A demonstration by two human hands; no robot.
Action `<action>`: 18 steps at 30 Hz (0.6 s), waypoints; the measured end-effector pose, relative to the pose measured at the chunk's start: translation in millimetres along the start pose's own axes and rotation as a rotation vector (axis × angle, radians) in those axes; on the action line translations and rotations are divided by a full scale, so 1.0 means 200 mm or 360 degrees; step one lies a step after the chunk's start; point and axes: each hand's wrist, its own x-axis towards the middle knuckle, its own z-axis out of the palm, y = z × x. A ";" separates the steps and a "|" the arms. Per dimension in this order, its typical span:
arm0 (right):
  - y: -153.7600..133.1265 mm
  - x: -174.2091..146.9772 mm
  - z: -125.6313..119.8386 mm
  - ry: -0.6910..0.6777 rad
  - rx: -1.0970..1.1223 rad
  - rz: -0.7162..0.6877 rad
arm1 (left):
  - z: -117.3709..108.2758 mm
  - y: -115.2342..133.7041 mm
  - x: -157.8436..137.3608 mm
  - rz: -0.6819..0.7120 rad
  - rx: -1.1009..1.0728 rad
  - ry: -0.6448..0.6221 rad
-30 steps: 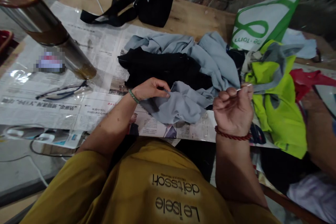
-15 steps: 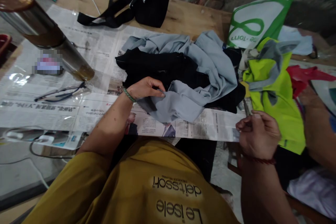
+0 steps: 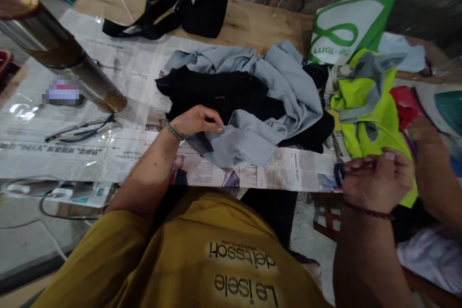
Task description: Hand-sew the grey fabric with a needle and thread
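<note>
My left hand [image 3: 197,121] pinches the edge of a light grey fabric garment [image 3: 245,139] between thumb and fingers. The garment lies crumpled on the newspaper, its other folds curving around a bunched black cloth [image 3: 220,89]. To the right, my right hand [image 3: 378,178] is held with curled fingers just beside a pair of scissors [image 3: 338,173]. The scissors have dark blue handles and their blades point away from me. Whatever those fingers may pinch is too small to see. A bright yellow-green garment [image 3: 382,130] with grey trim lies behind my right hand.
Newspaper [image 3: 83,163] under clear plastic covers the table. On the left stand a steel flask [image 3: 61,53] and a pair of glasses [image 3: 81,127]. A black bag [image 3: 205,0] and a white-green bag [image 3: 350,29] are at the back. Another person's arm [image 3: 436,173] reaches in at right.
My right hand has moved to the right, uncovering the scissors' handles. My left hand stays on the grey garment. The other person's hand has come forward near the red cloth.
</note>
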 end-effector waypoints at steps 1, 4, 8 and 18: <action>-0.01 -0.01 0.04 -0.0089 0.0046 0.0040 | 0.00 0.00 0.00 0.0004 -0.0009 0.0012; -0.04 -0.12 0.18 -0.0496 0.0129 0.0097 | 0.01 0.00 0.00 0.0017 -0.0059 0.0035; -0.09 -0.43 0.39 -0.1245 -0.0023 0.0268 | 0.02 0.01 0.00 0.0016 -0.0131 0.0030; -0.03 -0.76 0.65 -0.1760 -0.0356 0.0392 | 0.03 0.05 -0.01 0.0095 -0.0102 0.0073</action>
